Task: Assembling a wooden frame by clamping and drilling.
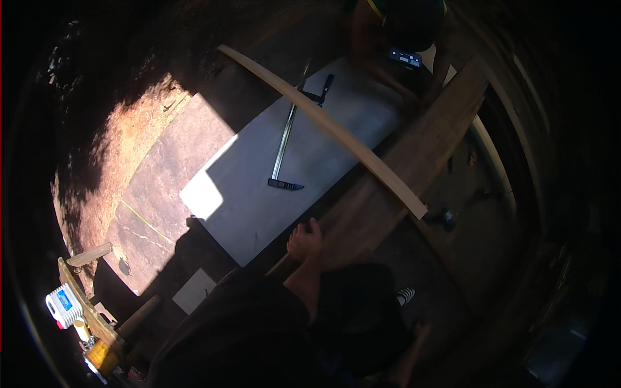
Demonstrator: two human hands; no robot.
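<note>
A long dark wooden board (394,194) runs slantwise from near me to the far right. My left hand (305,240) is closed at its near left edge, fingers curled and thumb raised. Low on the right, my right hand (420,331) hangs in shadow beside my leg, apart from the board; its fingers are too dark to make out. Across the board lies a narrow pale wooden strip (349,140), which reaches to the far left. Under the strip, a bar clamp (283,145) with a black handle rests on a light grey panel (246,213).
A co-worker (404,29) bends over the far end, arms reaching down by the board. A dark power-tool-like object (443,218) lies right of the strip. At the left are a white jug (63,304), a wooden beam (90,304) and a sunlit slab (171,161).
</note>
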